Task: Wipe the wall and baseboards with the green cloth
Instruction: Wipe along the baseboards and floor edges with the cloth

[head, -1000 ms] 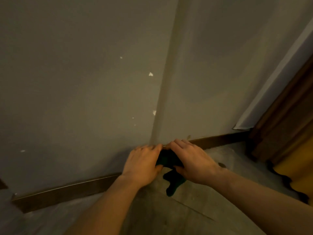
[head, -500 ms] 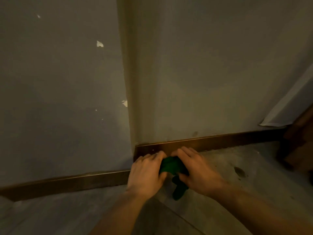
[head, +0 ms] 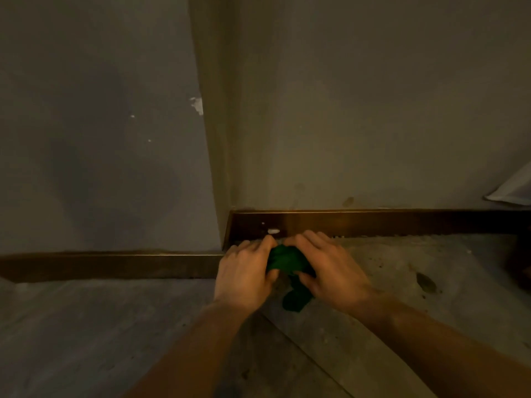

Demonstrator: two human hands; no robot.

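A bunched green cloth (head: 287,261) is held between both hands just in front of the dark brown baseboard (head: 373,222), near the wall corner. My left hand (head: 244,271) grips its left side and my right hand (head: 330,271) grips its right side. A tail of the cloth hangs down onto the floor below the hands. The grey wall (head: 344,110) rises above; a protruding wall section (head: 100,139) stands at the left with its own baseboard (head: 100,265). Both sets of fingertips lie close to the foot of the baseboard.
The grey concrete floor (head: 115,340) has a dusty, speckled patch and a dark spot (head: 426,282) at the right. White chips (head: 196,104) mark the wall edge. A pale sheet corner (head: 511,193) hangs at the far right.
The view has swung so the corner now sits left of centre and closer. Both hands stay on the cloth at the baseboard, shifted slightly right along it.
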